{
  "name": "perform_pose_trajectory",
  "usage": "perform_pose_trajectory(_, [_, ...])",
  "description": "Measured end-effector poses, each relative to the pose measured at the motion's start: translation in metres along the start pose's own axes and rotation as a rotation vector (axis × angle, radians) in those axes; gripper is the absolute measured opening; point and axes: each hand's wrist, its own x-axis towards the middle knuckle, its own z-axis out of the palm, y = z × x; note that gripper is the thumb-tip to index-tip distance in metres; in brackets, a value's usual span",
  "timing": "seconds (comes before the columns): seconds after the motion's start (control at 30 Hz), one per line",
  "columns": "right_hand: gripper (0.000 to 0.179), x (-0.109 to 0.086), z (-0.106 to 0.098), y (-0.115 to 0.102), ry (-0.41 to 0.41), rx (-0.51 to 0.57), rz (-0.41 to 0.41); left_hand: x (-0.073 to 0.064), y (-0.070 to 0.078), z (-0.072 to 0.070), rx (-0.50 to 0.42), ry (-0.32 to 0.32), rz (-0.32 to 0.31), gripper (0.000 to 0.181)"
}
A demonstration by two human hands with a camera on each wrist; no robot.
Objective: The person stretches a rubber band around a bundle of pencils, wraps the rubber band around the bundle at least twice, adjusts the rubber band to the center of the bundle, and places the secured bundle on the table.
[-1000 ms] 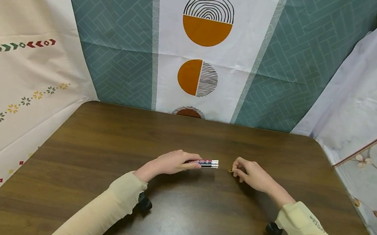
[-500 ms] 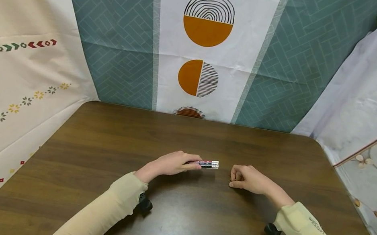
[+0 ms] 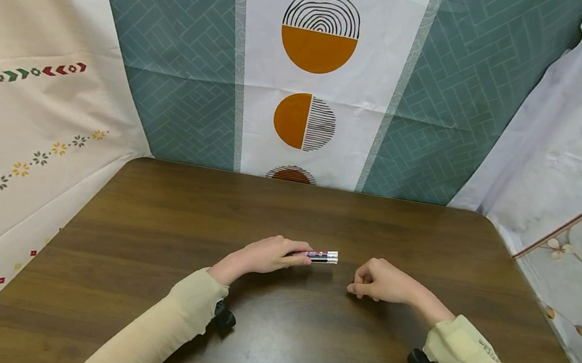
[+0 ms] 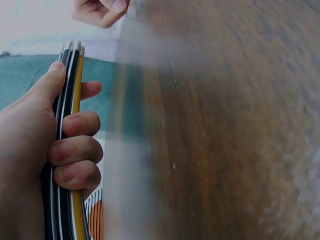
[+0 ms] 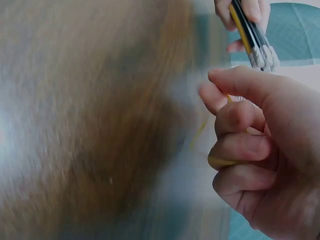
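Observation:
In the head view my left hand grips a bundle of pencils, held above the table with the eraser ends toward my right hand. Dark striped and yellow pencils show in the left wrist view, the fingers curled round them. My right hand is a short way to the right, apart from the bundle. A thin yellow rubber band runs among its curled fingers in the right wrist view; part of it is hidden by them. The band is too small to make out in the head view.
Both hands are over a brown wooden table. A patterned curtain hangs behind its far edge, with printed cloths at the sides. A dark wrist camera sits under each sleeve cuff.
My right hand has drawn slightly nearer to me and its fingers have curled in; the yellow band seen at its fingertips a second ago is now hidden in the head view. The left hand stays put.

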Motion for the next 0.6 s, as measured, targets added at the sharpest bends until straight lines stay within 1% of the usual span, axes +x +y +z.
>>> perform_pose_trajectory(0.07, [0.024, 0.0005, 0.0021, -0.0021, -0.022, 0.040, -0.028, 0.0002, 0.0003, 0.0002, -0.001, -0.003, -0.004, 0.035])
perform_pose_trajectory(0.17, [0.019, 0.0011, 0.0050, -0.0040, -0.055, 0.138, -0.040, 0.0000, 0.0006, 0.0002, -0.003, -0.002, -0.009, 0.034])
perform_pose_trajectory(0.23, [0.025, 0.0012, 0.0061, -0.0053, -0.066, 0.202, -0.034, -0.0002, 0.0004, 0.0001, -0.004, 0.001, -0.008, 0.035])
perform_pose_trajectory(0.3, [0.032, 0.0009, 0.0066, -0.0067, -0.071, 0.243, -0.021, -0.0006, 0.0000, 0.0000, -0.002, 0.003, -0.009, 0.035])
perform_pose_trajectory(0.47, [0.038, 0.0001, 0.0074, -0.0091, -0.075, 0.294, -0.056, -0.0019, -0.0015, 0.0001, 0.004, 0.005, -0.014, 0.036])
perform_pose_trajectory(0.53, [0.033, 0.0003, 0.0082, -0.0095, -0.066, 0.319, -0.068, -0.0023, -0.0020, 0.0001, 0.001, 0.008, -0.013, 0.036])
perform_pose_trajectory(0.6, [0.026, 0.0006, 0.0092, -0.0105, -0.041, 0.334, -0.061, -0.0026, -0.0024, 0.0003, 0.001, 0.010, -0.012, 0.035])
